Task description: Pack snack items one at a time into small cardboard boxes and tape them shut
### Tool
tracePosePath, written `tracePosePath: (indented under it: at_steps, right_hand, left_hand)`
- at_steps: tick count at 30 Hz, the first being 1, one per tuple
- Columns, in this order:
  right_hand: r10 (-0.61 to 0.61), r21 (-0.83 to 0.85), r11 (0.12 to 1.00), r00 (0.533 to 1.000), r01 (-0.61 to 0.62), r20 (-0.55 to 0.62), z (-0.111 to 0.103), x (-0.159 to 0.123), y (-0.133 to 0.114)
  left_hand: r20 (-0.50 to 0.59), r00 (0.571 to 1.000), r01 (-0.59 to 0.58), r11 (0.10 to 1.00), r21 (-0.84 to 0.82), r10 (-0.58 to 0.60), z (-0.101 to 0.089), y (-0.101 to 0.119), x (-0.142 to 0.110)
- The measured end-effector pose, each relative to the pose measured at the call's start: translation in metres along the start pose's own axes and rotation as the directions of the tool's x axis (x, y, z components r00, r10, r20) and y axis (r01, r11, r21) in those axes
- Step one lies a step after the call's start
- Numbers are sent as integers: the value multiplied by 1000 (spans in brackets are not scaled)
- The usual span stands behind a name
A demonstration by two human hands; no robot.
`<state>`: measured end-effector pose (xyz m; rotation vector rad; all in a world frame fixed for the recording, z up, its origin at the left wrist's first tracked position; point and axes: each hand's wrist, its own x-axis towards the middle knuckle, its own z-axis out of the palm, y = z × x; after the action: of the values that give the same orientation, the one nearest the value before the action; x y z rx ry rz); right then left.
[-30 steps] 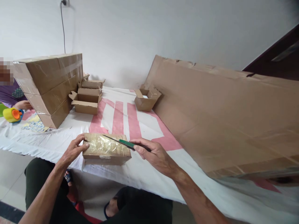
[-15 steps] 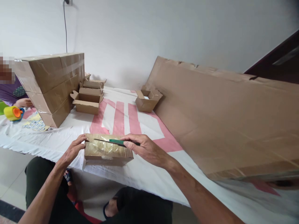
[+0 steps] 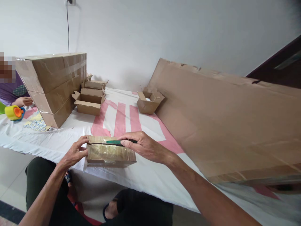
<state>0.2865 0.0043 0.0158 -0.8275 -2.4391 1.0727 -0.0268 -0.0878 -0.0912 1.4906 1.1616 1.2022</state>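
So, bottom of the frame first: dark trousers (image 3: pixel 44 185) are seen by the edge of a white cloth with pinkish-red stripes (image 3: pixel 150 182). A small, oblong brown cardboard box with shiny tape (image 3: pixel 110 153) is placed lower centre, near the cloth's front edge. Its left end is touched by the left hand (image 3: pixel 74 153), thumb and fingers spread; whether it's really being pinched can't be told. A slim green and black cutter (image 3: pixel 113 142) is clamped in the right hand (image 3: pixel 143 146), fingers wrapped around it, with the blade laid lengthwise along the box top. The right side is filled by a large, slanted brown cardboard panel (image 3: pixel 223 122). Over on the far left, a yellow and orange plastic toy (image 3: pixel 10 113) is seen near another person's hand (image 3: pixel 23 101), partly blocked by a tall stack of taped brown boxes (image 3: pixel 55 81). Small open brown boxes (image 3: pixel 88 109) are lined up beside the stack.
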Motion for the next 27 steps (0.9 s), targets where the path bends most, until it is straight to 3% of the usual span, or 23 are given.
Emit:
tracePosePath:
  at_steps: [27]
  right_hand:
    - [14,-329,944,993,26,121,-13,20,-31]
  left_hand:
    - [-5,1000,-1,998,57,1,3,4,-8]
